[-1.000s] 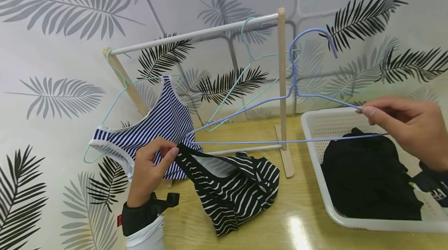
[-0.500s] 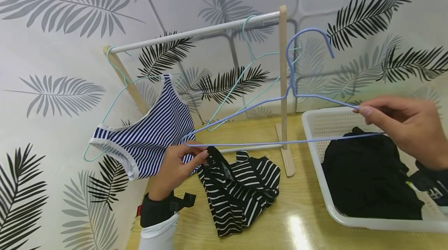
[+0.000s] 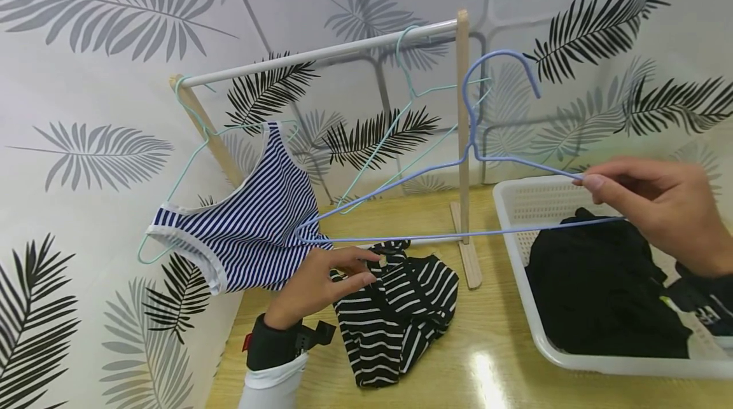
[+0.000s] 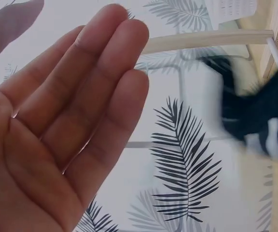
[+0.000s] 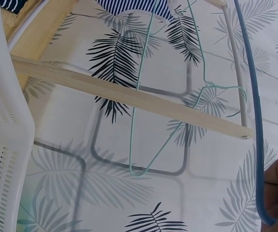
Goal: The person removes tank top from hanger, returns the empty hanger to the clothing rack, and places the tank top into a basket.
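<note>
My right hand (image 3: 667, 208) pinches a blue wire hanger (image 3: 473, 149) near its right shoulder, hook up, holding it level across the rack. In the right wrist view, part of this hanger (image 5: 256, 96) runs down to the fingers. A black-and-white striped top (image 3: 372, 332) lies crumpled on the table below the hanger's left end. Over its upper left edge is my left hand (image 3: 321, 285), thumb and fingers apart. The left wrist view shows the left hand's fingers (image 4: 88, 87) nearly straight, with the blurred top (image 4: 255, 113) away from them.
Behind stands a rack with a white rail (image 3: 321, 55) and wooden posts. A blue-and-white striped top (image 3: 252, 218) hangs there at left; a bare mint hanger (image 3: 375, 158) hangs at right. A white basket (image 3: 518, 269) with black clothing (image 3: 601, 298) sits at right.
The left hand has moved right and let go of the striped top's edge, which has dropped below the hanger. The blue hanger has shifted slightly left, still held by the right hand.
</note>
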Motion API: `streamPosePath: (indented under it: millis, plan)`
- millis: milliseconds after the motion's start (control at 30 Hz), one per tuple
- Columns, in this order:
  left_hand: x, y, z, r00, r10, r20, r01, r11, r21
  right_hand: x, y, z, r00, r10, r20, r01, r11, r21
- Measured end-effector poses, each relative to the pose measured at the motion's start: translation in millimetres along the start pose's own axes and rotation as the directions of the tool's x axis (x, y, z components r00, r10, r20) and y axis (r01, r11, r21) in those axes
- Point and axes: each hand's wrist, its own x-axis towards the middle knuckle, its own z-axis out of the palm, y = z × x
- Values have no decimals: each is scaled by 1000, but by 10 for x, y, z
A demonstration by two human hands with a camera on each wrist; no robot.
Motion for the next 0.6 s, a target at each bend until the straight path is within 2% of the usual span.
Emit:
streamPosePath:
  millis: [167, 300, 467, 600]
  plan:
    - [-44, -161, -14, 997, -38, -67, 36, 999, -35, 5, 4, 1, 1000, -1, 3, 1, 1000, -1]
    - [-111, -292, -103, 988, -53, -148, 41, 996, -81, 1, 3, 11, 1000, 14, 18, -14, 1000, 4]
    - [-210, -302, -250, 969, 20, -245, -55, 989, -137, -9, -11, 34, 997, 60, 41, -62, 997, 49]
    - [-244, -246, -325, 949, 84, -303, -141, 975, -171, -8, -14, 50, 997, 71, 38, -73, 995, 61]
